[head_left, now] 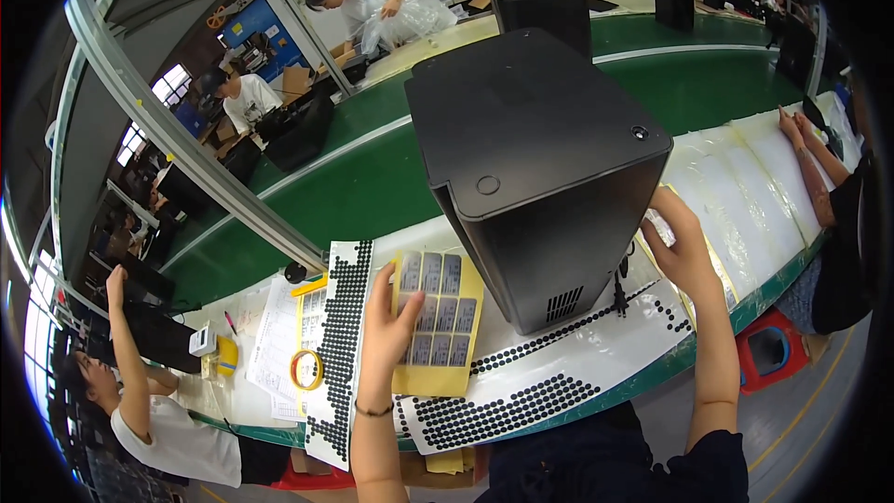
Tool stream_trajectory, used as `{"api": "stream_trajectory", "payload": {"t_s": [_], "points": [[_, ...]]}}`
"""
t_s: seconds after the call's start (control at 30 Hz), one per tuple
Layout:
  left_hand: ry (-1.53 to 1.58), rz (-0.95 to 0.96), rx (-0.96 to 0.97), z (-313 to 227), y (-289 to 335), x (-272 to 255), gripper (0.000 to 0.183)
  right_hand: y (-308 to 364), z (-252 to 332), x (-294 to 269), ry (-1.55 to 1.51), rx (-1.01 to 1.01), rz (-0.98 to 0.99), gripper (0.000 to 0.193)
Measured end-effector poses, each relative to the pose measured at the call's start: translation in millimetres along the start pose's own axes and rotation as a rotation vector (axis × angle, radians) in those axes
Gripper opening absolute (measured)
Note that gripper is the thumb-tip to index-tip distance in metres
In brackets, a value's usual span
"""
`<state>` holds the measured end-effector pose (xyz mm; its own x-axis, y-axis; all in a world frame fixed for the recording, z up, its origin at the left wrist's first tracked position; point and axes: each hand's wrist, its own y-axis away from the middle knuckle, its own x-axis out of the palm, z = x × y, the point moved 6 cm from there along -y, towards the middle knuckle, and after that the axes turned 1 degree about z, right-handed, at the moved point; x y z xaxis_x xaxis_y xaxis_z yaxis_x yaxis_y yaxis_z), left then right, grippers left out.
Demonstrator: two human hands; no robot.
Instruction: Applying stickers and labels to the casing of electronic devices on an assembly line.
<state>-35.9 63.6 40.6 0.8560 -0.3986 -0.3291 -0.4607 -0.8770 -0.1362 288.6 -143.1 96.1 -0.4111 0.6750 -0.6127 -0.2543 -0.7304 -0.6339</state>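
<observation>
A tall black box-shaped computer case (540, 121) stands upright in front of me, with a round lock on its top and a slotted vent low on its near side. My right hand (680, 242) is at the case's right side, fingers apart; some fingertips are hidden behind its edge. At the left edge of a yellow sheet of silver-grey labels (433, 382) is my left hand (386, 326), its thumb spread over the labels and away from the fingers. White sheets of round black pads lie beside it, one to the left (345, 317) and one in front (494, 414).
A yellow tape roll (305, 370) rests left of the pads. Papers (275, 345) lie beyond it. Across the bench runs a green conveyor belt (354, 172) carrying another black case (540, 9). A metal post (186, 149) rises at left. Co-workers are on both sides.
</observation>
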Motion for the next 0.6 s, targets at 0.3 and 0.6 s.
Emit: {"api": "stream_trajectory", "payload": {"t_s": [0.3,0.6], "points": [[-0.017,0.053,0.314,-120.1,98.0,13.9,0.046,8.6,138.9,0.9,-0.301,-0.504,-0.127,0.028],[-0.354,-0.068,0.742,-154.4,107.7,35.4,0.048,-16.2,161.4,23.7,-0.703,-0.267,0.237,0.013]]}}
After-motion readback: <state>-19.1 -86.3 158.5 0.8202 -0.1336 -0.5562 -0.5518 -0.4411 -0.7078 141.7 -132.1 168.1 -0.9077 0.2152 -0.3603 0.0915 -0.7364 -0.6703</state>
